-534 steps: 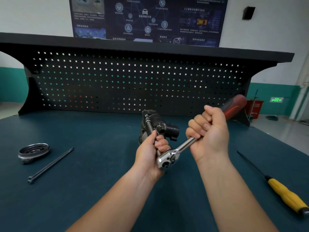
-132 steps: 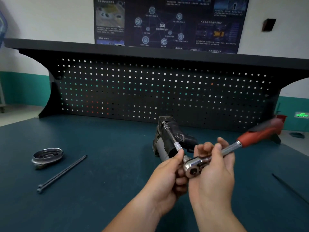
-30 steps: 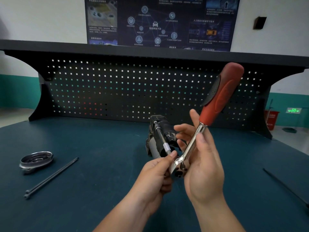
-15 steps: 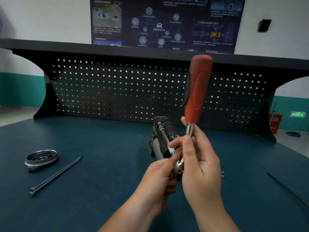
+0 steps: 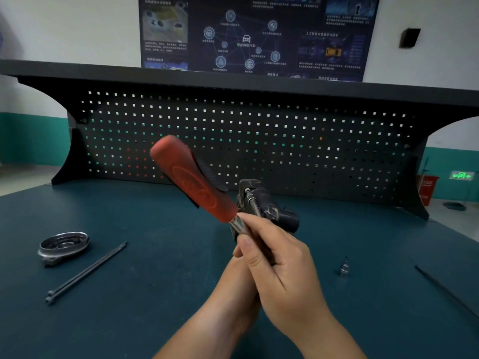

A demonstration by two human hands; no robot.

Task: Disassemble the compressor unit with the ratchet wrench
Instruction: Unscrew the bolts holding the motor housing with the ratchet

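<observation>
The dark compressor unit lies on the teal bench with a long bolt running along its top toward me. My right hand grips the metal shaft of the ratchet wrench just below its red handle, which tilts up and to the left. The wrench head is hidden inside my hands. My left hand sits under and against the right one at the near end of the bolt, where it pinched the bolt a moment ago. Its fingers are mostly covered.
A round metal cover and two loose long bolts lie at the left. A small socket stands to the right of my hands, with a thin black rod beyond it. A pegboard backs the bench.
The wrench handle has swung from upright over to the upper left, pivoting at the bolt's near end. My right hand has closed over my left hand. The socket is now in view.
</observation>
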